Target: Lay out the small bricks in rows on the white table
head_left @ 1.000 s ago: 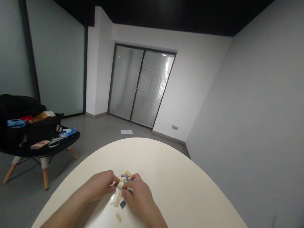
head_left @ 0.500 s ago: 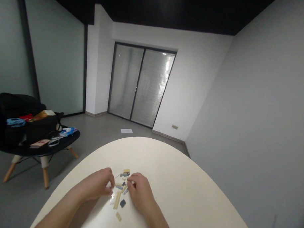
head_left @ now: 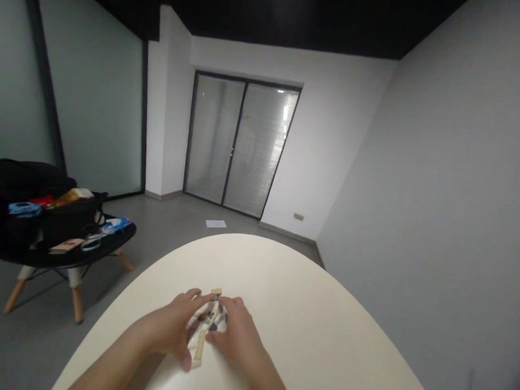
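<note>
My left hand (head_left: 172, 327) curves around the left side of a small pile of toy building bricks (head_left: 209, 317), its thumb and fingers spread. On the other side my right hand (head_left: 239, 332) is cupped against the pile, thumb apart from the fingers. A long tan plate (head_left: 199, 346) lies between the hands, near a small tan plate (head_left: 195, 364) by my left thumb. At the far end a tan brick (head_left: 216, 291) shows beyond the fingertips. A dark piece (head_left: 213, 327) sits by my right thumb. Grey and white pieces are partly hidden by the fingers.
The pile lies on a round cream table (head_left: 315, 328). To the left stands a black chair (head_left: 126, 233) loaded with a black bag (head_left: 71, 219) and other things. A white sheet (head_left: 216, 223) is on the floor beyond the table.
Both hands have gone from pinching among the scattered bricks to spread, cupped shapes around them. The pieces now lie closer together, and the near tan plate has shifted left.
</note>
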A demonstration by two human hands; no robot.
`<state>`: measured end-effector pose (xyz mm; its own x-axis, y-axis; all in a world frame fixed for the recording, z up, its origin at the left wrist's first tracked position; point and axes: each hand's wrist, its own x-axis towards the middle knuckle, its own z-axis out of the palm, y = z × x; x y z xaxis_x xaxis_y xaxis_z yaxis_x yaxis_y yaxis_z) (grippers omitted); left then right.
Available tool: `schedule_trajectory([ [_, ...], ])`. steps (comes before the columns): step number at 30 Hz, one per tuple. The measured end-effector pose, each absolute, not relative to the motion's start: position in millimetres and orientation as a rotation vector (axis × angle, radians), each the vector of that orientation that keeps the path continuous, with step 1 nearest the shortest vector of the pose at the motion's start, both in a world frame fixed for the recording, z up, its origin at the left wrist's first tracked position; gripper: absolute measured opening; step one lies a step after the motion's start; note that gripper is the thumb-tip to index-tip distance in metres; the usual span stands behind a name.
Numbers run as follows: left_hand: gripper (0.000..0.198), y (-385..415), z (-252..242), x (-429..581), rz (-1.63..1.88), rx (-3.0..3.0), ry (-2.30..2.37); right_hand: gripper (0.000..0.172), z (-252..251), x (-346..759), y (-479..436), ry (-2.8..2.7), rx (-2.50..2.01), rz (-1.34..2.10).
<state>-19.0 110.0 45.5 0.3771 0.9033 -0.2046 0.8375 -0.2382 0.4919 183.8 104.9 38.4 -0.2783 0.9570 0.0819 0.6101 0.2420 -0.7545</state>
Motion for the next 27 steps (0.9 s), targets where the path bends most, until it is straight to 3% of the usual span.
schedule_trajectory([
  [4,0.144,111.5,44.1,-5.8,0.186,2.191,1.572,0.053,18.1,185.9,122.6,-1.698,-1.344,0.948],
  [10,0.134,119.2,31.0,10.0,0.227,2.300,1.523,0.038,6.3,197.7,140.5,-1.430,-1.329,1.011],
  [17,0.069,127.7,19.6,13.7,0.472,2.341,1.513,0.033,-0.6,199.9,143.6,-1.363,-1.228,1.131],
  [19,0.077,127.8,21.7,12.0,0.459,2.336,1.499,0.036,0.2,196.3,141.7,-1.358,-1.181,1.205],
  [23,0.123,126.1,24.7,10.0,0.375,2.331,1.439,0.046,4.6,191.7,141.5,-1.284,-1.145,1.308],
  [27,0.128,124.7,24.3,13.0,0.378,2.382,1.368,0.038,8.2,199.6,147.0,-1.192,-1.220,1.235],
])
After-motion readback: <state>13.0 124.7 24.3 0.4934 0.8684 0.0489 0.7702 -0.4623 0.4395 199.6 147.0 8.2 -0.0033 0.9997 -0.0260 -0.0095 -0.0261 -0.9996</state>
